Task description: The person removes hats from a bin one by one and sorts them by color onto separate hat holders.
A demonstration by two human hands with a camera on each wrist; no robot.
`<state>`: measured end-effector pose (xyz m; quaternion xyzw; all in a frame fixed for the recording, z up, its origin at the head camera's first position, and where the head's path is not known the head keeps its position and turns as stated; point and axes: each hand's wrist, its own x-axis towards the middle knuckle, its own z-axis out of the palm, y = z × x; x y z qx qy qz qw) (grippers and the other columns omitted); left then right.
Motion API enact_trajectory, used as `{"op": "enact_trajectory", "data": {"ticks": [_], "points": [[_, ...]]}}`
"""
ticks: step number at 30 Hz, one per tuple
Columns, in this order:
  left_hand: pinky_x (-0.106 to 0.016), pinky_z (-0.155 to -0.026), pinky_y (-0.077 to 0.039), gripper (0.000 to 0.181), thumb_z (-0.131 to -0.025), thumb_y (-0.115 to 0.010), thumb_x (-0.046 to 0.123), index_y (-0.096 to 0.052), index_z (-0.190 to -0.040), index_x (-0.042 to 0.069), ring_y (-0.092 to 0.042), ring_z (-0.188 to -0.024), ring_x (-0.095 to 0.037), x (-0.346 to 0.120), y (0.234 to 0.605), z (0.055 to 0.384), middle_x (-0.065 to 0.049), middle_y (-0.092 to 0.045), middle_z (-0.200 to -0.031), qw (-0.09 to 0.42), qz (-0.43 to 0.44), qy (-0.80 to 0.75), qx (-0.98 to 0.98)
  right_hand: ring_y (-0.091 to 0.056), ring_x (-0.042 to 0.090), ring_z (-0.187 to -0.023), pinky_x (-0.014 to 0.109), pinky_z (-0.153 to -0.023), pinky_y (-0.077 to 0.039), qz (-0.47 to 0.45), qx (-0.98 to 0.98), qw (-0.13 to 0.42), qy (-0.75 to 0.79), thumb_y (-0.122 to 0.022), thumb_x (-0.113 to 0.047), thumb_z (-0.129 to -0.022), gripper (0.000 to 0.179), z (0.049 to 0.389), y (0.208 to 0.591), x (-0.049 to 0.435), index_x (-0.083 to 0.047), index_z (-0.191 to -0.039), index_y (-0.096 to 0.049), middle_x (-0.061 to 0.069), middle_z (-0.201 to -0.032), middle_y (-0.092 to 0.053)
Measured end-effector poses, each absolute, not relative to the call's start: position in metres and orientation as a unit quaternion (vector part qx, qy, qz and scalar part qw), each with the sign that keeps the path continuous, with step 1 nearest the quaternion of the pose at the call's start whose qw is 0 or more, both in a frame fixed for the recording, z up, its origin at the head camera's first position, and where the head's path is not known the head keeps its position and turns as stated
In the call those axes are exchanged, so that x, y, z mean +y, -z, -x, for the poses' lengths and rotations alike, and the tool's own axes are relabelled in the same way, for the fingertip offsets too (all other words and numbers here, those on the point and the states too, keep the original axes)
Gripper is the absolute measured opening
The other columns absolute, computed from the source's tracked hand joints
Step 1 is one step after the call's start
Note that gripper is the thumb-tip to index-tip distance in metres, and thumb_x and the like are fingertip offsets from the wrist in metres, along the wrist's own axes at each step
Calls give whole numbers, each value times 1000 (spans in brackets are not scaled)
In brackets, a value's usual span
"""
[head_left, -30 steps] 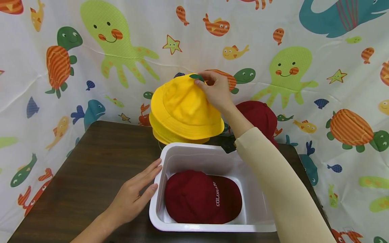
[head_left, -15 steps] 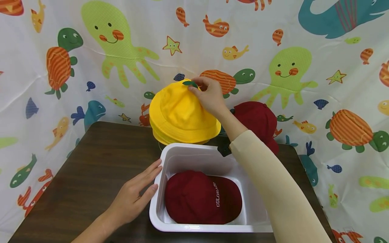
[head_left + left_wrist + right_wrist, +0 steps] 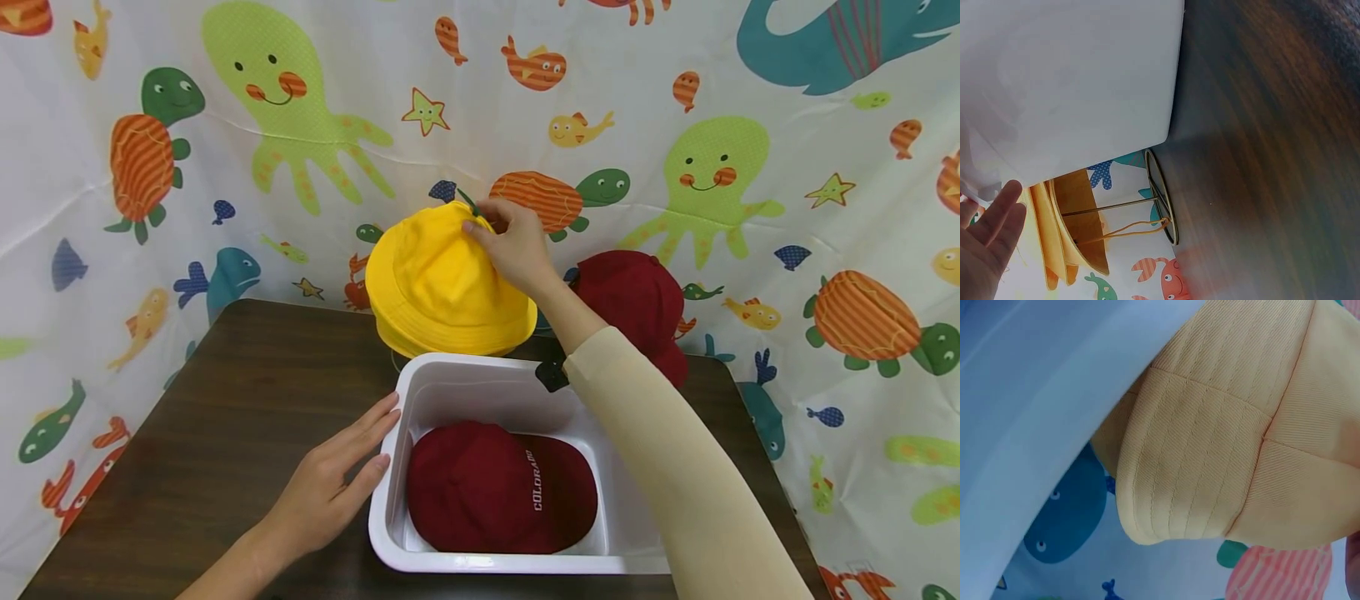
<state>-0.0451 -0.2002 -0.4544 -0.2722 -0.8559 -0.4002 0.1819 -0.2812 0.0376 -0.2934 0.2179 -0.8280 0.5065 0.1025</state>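
Observation:
My right hand (image 3: pixel 517 246) pinches the crown of a yellow bucket hat (image 3: pixel 442 279), beside a green leaf-shaped tab on its top. That hat sits over other yellow hats on a wire stand (image 3: pixel 1161 200), seen in the left wrist view. In the right wrist view the stitched brim of the hat (image 3: pixel 1197 450) fills the middle. With fingers extended, my left hand (image 3: pixel 330 479) touches the left side of a white plastic bin (image 3: pixel 381 508). Inside the bin lies a maroon cap (image 3: pixel 461 487) lettered "COLORADO", its brim to the right.
More maroon headwear (image 3: pixel 630 300) stands behind the bin at the right, partly hidden by my right arm. A dark wooden table (image 3: pixel 225 417) carries everything. Behind it hangs a white curtain (image 3: pixel 480 100) printed with sea animals.
My right hand has moved down and slightly left with the yellow hat, which now sits lower over the hats beneath. The green tab has tipped up. My left hand stays put.

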Motion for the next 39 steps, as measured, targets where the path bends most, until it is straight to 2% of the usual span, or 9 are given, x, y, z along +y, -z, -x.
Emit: {"op": "enact_trajectory", "data": {"ticks": [14, 24, 39], "points": [[-18, -117, -33, 63, -92, -70, 0, -56, -152, 9, -47, -145, -13, -201, 455, 47, -7, -49, -160, 194, 280, 401, -850, -65, 18, -95, 24, -87, -58, -225, -842, 90, -482, -76, -17, -97, 32, 279, 286, 39, -4, -126, -72, 7, -112, -72], [-18, -116, -34, 63, -90, -71, -1, -57, -151, 7, -48, -145, -13, -201, 457, 49, -9, -50, -159, 203, 288, 404, -844, -64, 18, -101, 24, -85, -58, -238, -871, 98, -419, -79, -22, -96, 40, 274, 271, 49, -7, -132, -70, 5, -122, -71], [-18, -116, -34, 64, -90, -70, -2, -56, -151, 7, -47, -145, -12, -200, 457, 50, -9, -50, -159, 207, 291, 404, -842, -66, 19, -104, 34, -89, -58, -275, -880, 104, -373, -81, -22, -94, 49, 258, 256, 74, -9, -138, -65, 5, -128, -68]]}}
